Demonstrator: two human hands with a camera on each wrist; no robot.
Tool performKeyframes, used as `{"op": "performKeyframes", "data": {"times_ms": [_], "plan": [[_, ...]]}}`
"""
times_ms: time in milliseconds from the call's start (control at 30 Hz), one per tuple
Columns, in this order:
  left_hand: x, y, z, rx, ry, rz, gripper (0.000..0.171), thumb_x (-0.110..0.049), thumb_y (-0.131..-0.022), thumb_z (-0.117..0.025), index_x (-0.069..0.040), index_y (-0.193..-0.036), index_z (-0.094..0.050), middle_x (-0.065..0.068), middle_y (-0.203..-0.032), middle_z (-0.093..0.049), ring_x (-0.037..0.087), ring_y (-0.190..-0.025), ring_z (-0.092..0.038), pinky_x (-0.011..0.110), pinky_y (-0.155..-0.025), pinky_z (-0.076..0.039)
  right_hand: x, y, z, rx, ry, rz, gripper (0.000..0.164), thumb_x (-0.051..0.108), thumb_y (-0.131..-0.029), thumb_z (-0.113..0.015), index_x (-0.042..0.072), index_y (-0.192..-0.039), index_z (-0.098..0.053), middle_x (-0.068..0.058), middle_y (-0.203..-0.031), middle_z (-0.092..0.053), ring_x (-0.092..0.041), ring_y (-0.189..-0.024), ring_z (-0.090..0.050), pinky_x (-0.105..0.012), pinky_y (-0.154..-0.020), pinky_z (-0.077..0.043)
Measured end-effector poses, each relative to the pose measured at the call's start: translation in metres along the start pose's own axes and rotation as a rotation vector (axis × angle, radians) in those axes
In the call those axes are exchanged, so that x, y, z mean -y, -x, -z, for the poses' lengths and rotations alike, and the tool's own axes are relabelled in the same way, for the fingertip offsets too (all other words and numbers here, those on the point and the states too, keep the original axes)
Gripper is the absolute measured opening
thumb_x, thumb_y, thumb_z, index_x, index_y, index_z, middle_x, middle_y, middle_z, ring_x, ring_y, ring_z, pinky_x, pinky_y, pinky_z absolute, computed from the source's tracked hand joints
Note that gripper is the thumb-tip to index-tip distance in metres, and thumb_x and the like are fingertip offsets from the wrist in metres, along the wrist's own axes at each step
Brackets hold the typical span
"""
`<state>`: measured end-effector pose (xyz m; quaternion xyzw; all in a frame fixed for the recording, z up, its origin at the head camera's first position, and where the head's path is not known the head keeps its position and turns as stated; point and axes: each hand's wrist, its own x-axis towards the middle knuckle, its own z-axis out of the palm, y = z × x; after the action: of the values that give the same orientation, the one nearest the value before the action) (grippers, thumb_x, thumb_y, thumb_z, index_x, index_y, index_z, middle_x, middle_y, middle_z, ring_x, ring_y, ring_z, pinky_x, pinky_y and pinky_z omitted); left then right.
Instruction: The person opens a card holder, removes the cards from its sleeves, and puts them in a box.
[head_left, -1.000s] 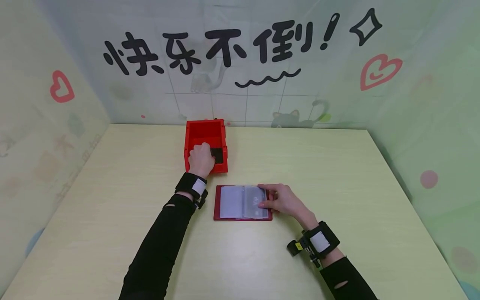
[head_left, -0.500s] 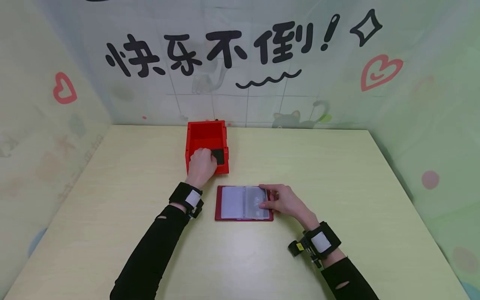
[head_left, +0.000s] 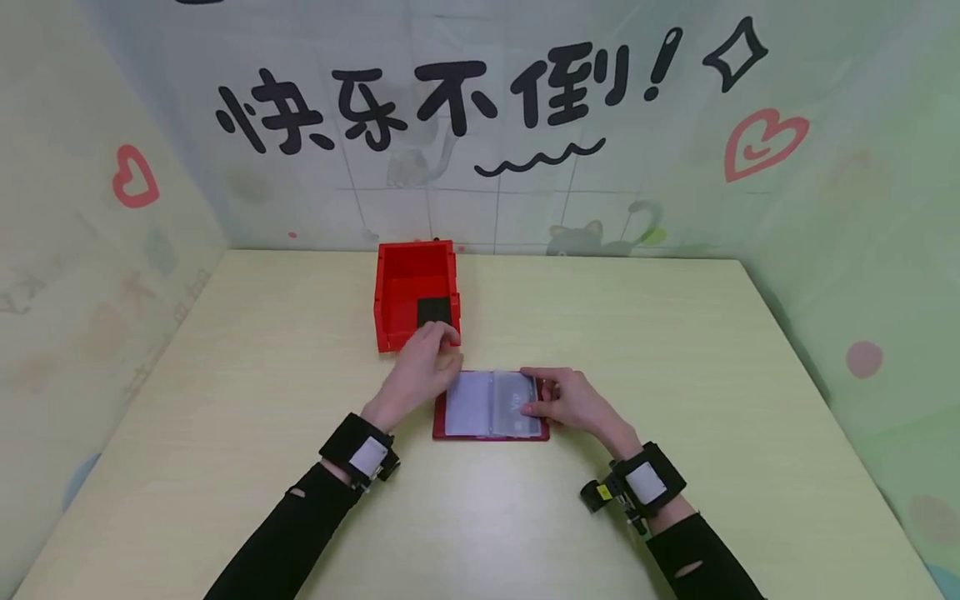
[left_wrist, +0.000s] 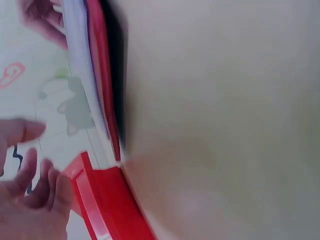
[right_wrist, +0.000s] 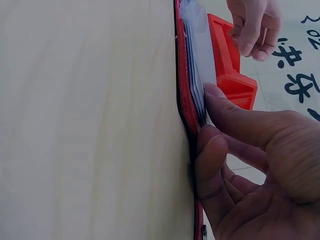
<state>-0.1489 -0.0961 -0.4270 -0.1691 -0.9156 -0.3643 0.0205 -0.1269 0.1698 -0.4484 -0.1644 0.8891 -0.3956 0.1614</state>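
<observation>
A card holder (head_left: 468,406) with a dark red cover and clear plastic sleeves lies spread out on the table. My right hand (head_left: 573,402) pinches its right edge. In the right wrist view, the right thumb presses on the stacked sleeves (right_wrist: 196,65) while a curled finger lies against the cover's edge. My left hand (head_left: 422,367) hovers between the card holder's upper left corner and the near rim of a red plastic bin (head_left: 397,287). The left wrist view shows that thumb apart from the loosely bent fingers, with nothing visible between them. A flat black piece (head_left: 433,311) is inside the bin, partly behind the left hand.
The pale wooden table (head_left: 637,333) reaches back to a printed cloth backdrop (head_left: 315,204) with large black characters. Similar cloth panels rise on the left and right sides. The bin stands near the table's back edge, left of centre.
My left hand has come out of the red bin and moved toward me and right, to the card holder's corner. More of the black piece shows. The right hand keeps its grip.
</observation>
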Motion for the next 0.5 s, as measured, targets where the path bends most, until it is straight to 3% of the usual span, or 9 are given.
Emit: {"op": "performKeyframes", "data": {"times_ms": [133,233,367,500], "plan": [[-0.002,0.01,-0.009,0.227,0.065,-0.051,0.055,-0.023,-0.085,-0.081,-0.008,-0.13,-0.053,0.009,-0.105,-0.057,0.021,-0.097,-0.055,0.028,-0.079,-0.05,0.0,-0.001,0.001,-0.007,0.013,0.017,0.059,0.019,-0.086,-0.08,0.005,-0.14,-0.058,-0.003,-0.075,-0.05,-0.012,-0.059,-0.048,-0.021,-0.052,-0.038],[-0.001,0.013,-0.015,0.343,0.083,-0.058,0.076,-0.031,-0.081,-0.084,-0.009,-0.143,-0.044,0.006,-0.116,-0.054,0.019,-0.108,-0.052,0.03,-0.089,-0.049,0.0,-0.002,0.001,-0.006,0.017,0.028,0.059,0.019,-0.086,-0.08,0.004,-0.139,-0.059,-0.002,-0.075,-0.05,-0.012,-0.059,-0.048,-0.021,-0.052,-0.038],[-0.001,0.013,-0.02,0.433,0.086,-0.045,0.096,-0.036,-0.076,-0.087,-0.012,-0.152,-0.033,0.005,-0.135,-0.047,0.019,-0.123,-0.046,0.039,-0.102,-0.049,0.0,-0.002,0.002,-0.008,0.015,0.038,0.058,0.018,-0.086,-0.08,0.003,-0.137,-0.06,-0.003,-0.076,-0.051,-0.011,-0.057,-0.049,-0.021,-0.051,-0.04],[-0.004,0.012,-0.023,0.477,0.057,-0.06,0.103,-0.038,-0.073,-0.087,-0.013,-0.155,-0.029,0.005,-0.147,-0.041,0.023,-0.13,-0.041,0.046,-0.109,-0.043,0.001,-0.002,0.002,-0.011,0.017,0.032,0.057,0.019,-0.085,-0.081,0.004,-0.136,-0.06,-0.004,-0.078,-0.053,-0.011,-0.055,-0.05,-0.022,-0.051,-0.041]]}}
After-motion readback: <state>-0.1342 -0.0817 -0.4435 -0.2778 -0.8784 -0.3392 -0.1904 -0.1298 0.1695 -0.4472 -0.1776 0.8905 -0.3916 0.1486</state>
